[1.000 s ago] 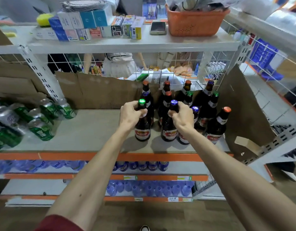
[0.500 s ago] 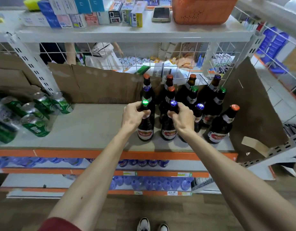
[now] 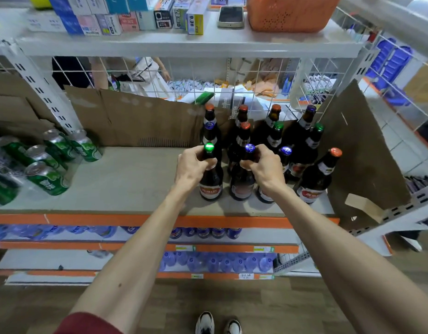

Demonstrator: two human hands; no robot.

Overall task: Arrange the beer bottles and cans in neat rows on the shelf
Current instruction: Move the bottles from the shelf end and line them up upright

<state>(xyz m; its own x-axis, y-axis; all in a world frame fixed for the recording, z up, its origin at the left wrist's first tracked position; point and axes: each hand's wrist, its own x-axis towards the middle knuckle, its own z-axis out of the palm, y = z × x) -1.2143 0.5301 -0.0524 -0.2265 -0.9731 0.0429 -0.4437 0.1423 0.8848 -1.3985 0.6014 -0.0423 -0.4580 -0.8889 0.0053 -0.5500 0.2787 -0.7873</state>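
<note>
Presently, both hands are engaged at the centre of the frame, each closed around the neck of an upright beer bottle on the shelf [image 3: 135, 174]. The left hand [image 3: 192, 166] wraps its fingers about the neck of the green-capped bottle [image 3: 211, 179], just under the cap; the right hand [image 3: 264, 167] pinches the neck of the blue-capped bottle [image 3: 242, 184] in the same manner. Both bottles stand on the shelf board near its front edge, side by side and close together, labels facing forward.

A neck grip seems sensible here: the bodies are crowded, and the neck is the only part with room for fingers. It also allows each bottle to be slid or turned without tipping.

Behind and right of centre stands the remaining cluster of bottles [image 3: 273, 136], upright, in rough ranks against the cardboard backing [image 3: 140, 121]. An orange-capped bottle [image 3: 316, 179] stands apart at the right, forward of the rest.

At the left of the frame the green cans [image 3: 47, 177] stand bunched and unaligned, well apart from the bottles, with bare shelf between.

Judgement: the front row of bottles is being squared up; the cans are not yet addressed. Risk noted: tight spacing means a careless shift could knock a neighbouring bottle.
</note>
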